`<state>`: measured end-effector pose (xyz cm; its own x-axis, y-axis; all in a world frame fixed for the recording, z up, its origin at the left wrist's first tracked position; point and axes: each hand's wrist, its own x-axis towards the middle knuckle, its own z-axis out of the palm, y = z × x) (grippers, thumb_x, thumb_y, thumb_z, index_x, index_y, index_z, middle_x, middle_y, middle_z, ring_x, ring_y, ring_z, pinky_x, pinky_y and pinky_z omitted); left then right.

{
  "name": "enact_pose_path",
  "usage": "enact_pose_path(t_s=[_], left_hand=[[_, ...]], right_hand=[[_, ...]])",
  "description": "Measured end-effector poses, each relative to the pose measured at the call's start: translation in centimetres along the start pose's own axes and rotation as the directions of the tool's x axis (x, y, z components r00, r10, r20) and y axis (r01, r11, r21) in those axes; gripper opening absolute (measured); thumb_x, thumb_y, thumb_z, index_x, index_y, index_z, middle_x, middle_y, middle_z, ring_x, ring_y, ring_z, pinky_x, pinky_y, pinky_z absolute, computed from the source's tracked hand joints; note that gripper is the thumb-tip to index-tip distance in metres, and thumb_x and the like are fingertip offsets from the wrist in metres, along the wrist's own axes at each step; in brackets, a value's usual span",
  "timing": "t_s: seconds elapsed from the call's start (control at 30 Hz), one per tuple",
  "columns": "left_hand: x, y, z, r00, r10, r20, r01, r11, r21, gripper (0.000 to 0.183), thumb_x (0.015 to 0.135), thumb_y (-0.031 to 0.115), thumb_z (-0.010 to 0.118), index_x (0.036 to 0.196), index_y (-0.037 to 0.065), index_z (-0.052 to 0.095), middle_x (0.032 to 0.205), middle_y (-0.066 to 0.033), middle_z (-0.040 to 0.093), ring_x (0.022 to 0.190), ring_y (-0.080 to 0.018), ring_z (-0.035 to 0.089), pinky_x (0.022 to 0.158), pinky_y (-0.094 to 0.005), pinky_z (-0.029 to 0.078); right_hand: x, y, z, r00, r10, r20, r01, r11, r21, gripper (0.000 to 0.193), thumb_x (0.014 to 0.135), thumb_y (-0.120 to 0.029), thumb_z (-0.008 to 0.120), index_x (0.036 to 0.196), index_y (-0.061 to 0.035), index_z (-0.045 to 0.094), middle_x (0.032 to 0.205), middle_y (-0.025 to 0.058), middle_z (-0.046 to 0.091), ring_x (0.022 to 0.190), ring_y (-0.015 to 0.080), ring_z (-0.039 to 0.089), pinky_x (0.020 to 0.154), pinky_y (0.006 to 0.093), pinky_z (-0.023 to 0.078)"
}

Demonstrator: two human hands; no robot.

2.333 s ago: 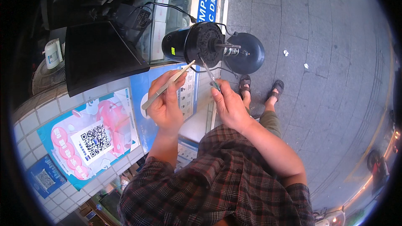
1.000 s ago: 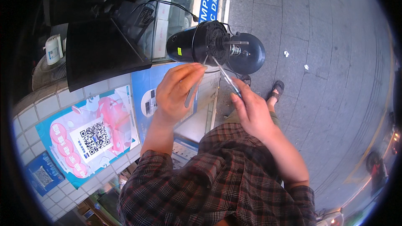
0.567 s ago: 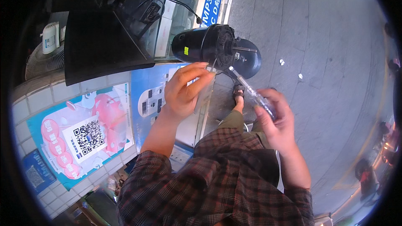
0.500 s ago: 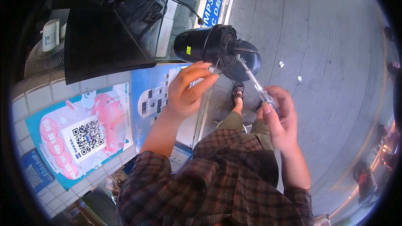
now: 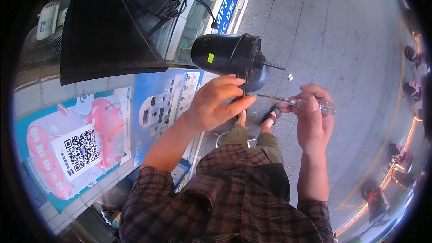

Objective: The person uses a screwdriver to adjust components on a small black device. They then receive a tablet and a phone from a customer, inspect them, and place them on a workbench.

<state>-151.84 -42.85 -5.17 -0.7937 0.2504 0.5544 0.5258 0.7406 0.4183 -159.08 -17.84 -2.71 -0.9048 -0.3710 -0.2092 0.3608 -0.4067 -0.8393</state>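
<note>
A black cylindrical motor (image 5: 229, 58) with a bare metal shaft and a small yellow sticker juts out from the counter edge. My left hand (image 5: 216, 103) is just under it, thumb and fingers pinched at a thin black wire hanging from the motor. My right hand (image 5: 312, 119) holds a clear-handled screwdriver (image 5: 299, 102) level. Its thin tip points left and nearly meets my left fingertips below the motor.
A glass-fronted counter (image 5: 180, 27) with black cables and a dark box (image 5: 103, 40) is at upper left. Blue and pink posters (image 5: 76, 139) cover the tiled wall below. Grey paving (image 5: 342, 40) spreads right. My sandalled feet (image 5: 270, 114) are beneath. A small white fan (image 5: 47, 15) stands far left.
My right hand pulled the screwdriver back from the motor, swung it from a steep slant to level and aimed its tip at my left fingers. The left hand stayed pinched under the motor.
</note>
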Motion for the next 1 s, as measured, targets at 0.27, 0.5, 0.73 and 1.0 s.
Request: enact_pose_path(t_s=[0.27, 0.5, 0.73, 1.0], left_hand=[[0.4, -0.4, -0.4, 0.999, 0.031, -0.021, -0.032, 0.997, -0.065, 0.046, 0.07, 0.009, 0.087, 0.116, 0.012, 0.08, 0.109, -0.0045, 0.064, 0.11, -0.0275, 0.068, 0.096, -0.0421, 0.06], [0.3, -1.5, -0.2, 0.998, -0.054, -0.033, 0.051, 0.996, -0.07, 0.04, 0.074, 0.004, 0.089, 0.111, 0.007, 0.076, 0.112, -0.0057, 0.067, 0.107, -0.0273, 0.071, 0.089, -0.0377, 0.061], [0.6, -3.1, 0.0, 0.994, -0.108, -0.014, 0.108, 0.993, 0.046, 0.031, 0.079, 0.011, 0.087, 0.103, 0.011, 0.069, 0.123, -0.0066, 0.062, 0.135, -0.0318, 0.058, 0.119, -0.0582, 0.04], [0.3, -5.1, 0.8, 0.998, -0.039, -0.043, 0.039, 0.999, -0.012, 0.031, 0.077, 0.011, 0.088, 0.099, 0.012, 0.066, 0.117, -0.0068, 0.061, 0.133, -0.0371, 0.059, 0.118, -0.0626, 0.039]], right_hand=[[0.9, 1.5, 0.7, 0.973, -0.154, 0.173, 0.216, 0.872, -0.439, 0.028, 0.1, -0.008, 0.069, 0.125, -0.0004, 0.059, 0.1, 0.0132, 0.072, 0.097, 0.0247, 0.074, 0.084, 0.0347, 0.059], [3.4, 2.1, 2.6, 0.822, -0.348, 0.451, 0.57, 0.525, -0.632, 0.024, 0.085, 0.005, 0.071, 0.107, -0.0004, 0.065, 0.102, 0.015, 0.073, 0.101, 0.0307, 0.074, 0.087, 0.0375, 0.058], [4.5, 4.0, 2.7, 0.838, -0.337, 0.428, 0.538, 0.641, -0.547, 0.017, 0.086, 0.005, 0.07, 0.101, -0.0007, 0.063, 0.095, 0.0127, 0.071, 0.108, 0.0348, 0.074, 0.091, 0.0409, 0.059], [3.6, 5.6, 2.0, 0.887, -0.243, 0.393, 0.427, 0.755, -0.498, 0.012, 0.103, -0.003, 0.059, 0.113, 0.0, 0.053, 0.113, 0.0158, 0.065, 0.124, 0.0328, 0.066, 0.093, 0.039, 0.056]])
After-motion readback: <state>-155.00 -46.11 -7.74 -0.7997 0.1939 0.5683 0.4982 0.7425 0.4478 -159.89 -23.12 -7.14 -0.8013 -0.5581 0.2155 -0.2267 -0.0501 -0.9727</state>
